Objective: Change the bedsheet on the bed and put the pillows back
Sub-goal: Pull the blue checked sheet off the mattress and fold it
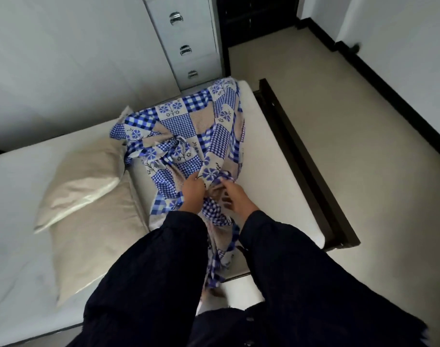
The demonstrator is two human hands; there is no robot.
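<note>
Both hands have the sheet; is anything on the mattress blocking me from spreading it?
Yes. The far pillow and the near pillow lie on the mattress, left of the bunched sheet. Nothing visible blocks its right side.

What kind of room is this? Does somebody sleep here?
Most likely a bedroom. A bare white mattress lies on a dark bed frame, with two pillows on it and a chest of drawers by the wall. The left hand and right hand grip a blue patterned bedsheet.
</note>
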